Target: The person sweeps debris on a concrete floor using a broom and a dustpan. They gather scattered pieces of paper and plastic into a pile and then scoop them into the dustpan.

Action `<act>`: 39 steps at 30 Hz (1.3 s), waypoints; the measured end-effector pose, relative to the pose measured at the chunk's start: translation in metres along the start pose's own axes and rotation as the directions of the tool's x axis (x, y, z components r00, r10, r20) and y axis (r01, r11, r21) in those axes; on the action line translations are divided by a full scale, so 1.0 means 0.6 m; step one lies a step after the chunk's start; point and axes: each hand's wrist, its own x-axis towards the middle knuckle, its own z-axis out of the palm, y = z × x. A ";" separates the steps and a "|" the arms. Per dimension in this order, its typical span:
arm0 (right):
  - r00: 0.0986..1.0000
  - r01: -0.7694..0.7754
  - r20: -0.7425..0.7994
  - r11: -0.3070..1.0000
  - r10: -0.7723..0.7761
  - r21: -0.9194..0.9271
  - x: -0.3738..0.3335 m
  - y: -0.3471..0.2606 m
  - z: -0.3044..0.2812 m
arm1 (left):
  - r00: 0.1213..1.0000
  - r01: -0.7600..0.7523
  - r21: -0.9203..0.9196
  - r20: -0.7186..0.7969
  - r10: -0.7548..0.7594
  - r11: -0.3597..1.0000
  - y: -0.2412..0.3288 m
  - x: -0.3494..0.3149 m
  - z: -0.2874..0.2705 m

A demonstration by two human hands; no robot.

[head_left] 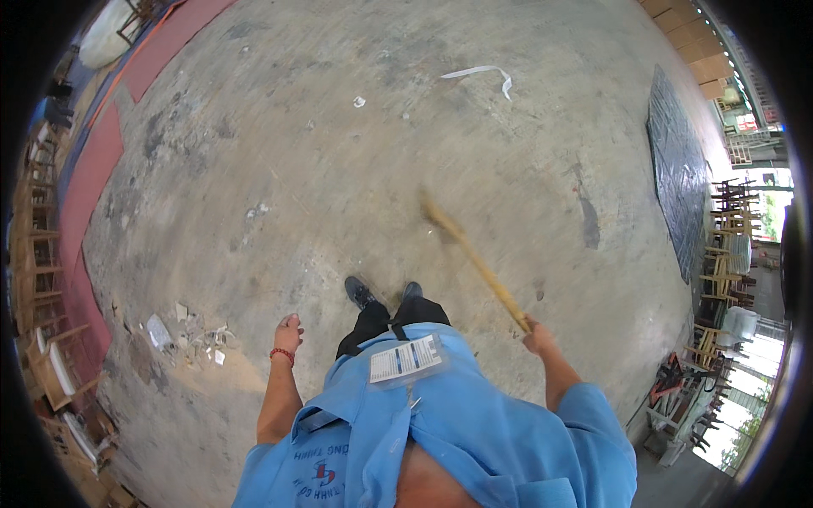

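Observation:
My right hand [539, 337] is closed around the end of a straw broom [487, 273]. The broom slants away to the left, and its blurred far end is at the concrete floor ahead of my feet. On the left, my left hand [289, 333] hangs loosely beside my body, fingers slightly bent and nothing visible in it. A red bead bracelet [283, 353] circles that wrist. Left of this hand lies a pile of sweepings [207, 347], with pale scraps and tan dust. Several small white bits, among them a crumpled scrap [359, 102], are scattered on the floor.
A curled white strip [478, 73] lies far ahead. Red matting [89, 161] and wooden chairs [55, 372] line the left side. A dark sheet [677, 173] covers floor on the right, near stacked stools [720, 275], a red-and-grey piece of equipment [669, 381] and cardboard boxes [699, 46].

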 end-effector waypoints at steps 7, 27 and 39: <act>0.935 -0.272 -0.041 0.786 0.352 0.555 0.196 0.060 -0.132 | 0.996 -0.042 0.039 -0.070 0.045 0.998 0.122 0.004 -0.012; 0.553 0.444 0.572 0.795 -0.606 0.414 0.376 -0.669 -0.109 | 0.940 0.202 -0.209 -0.232 -0.249 0.957 0.178 -0.151 0.211; 0.950 0.305 0.138 0.928 -0.281 -0.215 0.443 -0.227 -0.443 | 0.972 0.228 -0.203 -0.010 -0.235 0.952 0.319 0.097 0.279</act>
